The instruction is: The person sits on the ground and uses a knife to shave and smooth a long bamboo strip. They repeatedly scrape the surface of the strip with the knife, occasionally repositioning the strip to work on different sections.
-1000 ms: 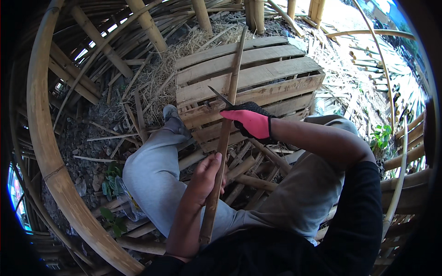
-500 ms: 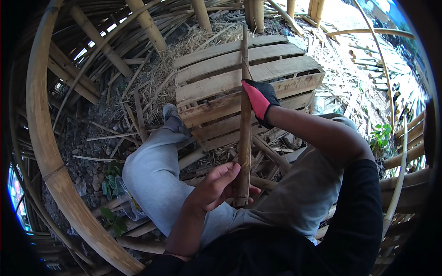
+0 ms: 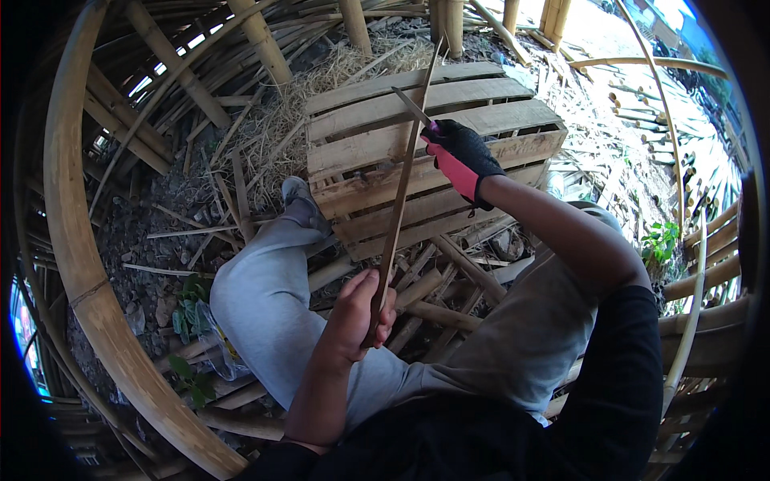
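Observation:
A long bamboo strip (image 3: 401,188) slants up and away over the wooden slatted crate (image 3: 353,156), turned so that a narrow side shows. My bare left hand (image 3: 365,313) is wrapped round its near end, above my lap. On my right hand (image 3: 457,156) is a black and pink glove, closed on a knife. The knife's blade (image 3: 411,104) points up and to the left, crossing the strip in its upper part. Its handle is mostly hidden in the glove. Whether the blade cuts into the bamboo or only lies against it, I cannot tell.
A thick bent bamboo pole (image 3: 76,264) arches along the left side. Straw (image 3: 257,152) and split bamboo lie around the crate. Bamboo pieces (image 3: 441,314) are scattered between my legs. A small green plant (image 3: 660,242) grows at the right, near stacked poles (image 3: 710,276).
The bamboo strip has turned from its broad face to its narrow side and tilted, its near end moving left with my left hand. The knife blade has come into view across it.

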Demonstrator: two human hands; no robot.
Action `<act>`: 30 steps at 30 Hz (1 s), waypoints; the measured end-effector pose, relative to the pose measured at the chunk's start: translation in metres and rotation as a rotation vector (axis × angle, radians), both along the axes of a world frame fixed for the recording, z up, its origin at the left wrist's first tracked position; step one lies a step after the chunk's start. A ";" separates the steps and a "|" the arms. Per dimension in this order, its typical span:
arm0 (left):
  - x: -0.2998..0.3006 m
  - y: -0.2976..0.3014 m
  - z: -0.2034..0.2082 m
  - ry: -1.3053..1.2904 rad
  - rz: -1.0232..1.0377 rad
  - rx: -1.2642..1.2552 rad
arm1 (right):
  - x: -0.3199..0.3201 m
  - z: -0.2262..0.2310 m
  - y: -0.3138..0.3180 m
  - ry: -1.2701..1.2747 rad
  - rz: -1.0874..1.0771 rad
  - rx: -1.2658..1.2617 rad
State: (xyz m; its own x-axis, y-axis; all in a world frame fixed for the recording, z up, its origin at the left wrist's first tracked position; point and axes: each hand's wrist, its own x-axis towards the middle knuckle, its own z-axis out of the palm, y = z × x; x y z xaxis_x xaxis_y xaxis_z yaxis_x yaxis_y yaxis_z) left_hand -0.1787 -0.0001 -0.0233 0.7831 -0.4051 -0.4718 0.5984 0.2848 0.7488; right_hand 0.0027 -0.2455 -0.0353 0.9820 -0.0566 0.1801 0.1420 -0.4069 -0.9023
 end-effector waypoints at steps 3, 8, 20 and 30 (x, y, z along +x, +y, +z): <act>0.000 0.001 0.009 0.095 0.009 -0.065 | 0.000 0.015 -0.010 0.080 0.072 -0.104; 0.004 0.012 0.010 0.177 -0.064 -0.186 | -0.006 0.036 -0.024 0.233 0.094 -0.388; 0.014 0.020 0.000 0.236 -0.160 -0.243 | -0.005 0.036 -0.030 0.513 0.162 -0.191; 0.019 0.021 -0.001 0.261 -0.165 -0.322 | -0.004 0.044 -0.018 0.599 0.120 -0.055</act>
State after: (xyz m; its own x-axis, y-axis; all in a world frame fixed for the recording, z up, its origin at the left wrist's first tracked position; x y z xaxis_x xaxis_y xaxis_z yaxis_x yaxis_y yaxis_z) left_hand -0.1593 0.0209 -0.0246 0.5671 -0.6733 -0.4744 0.8127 0.3639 0.4550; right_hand -0.0012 -0.2631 0.0087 0.9125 0.0544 -0.4055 -0.3355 -0.4677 -0.8178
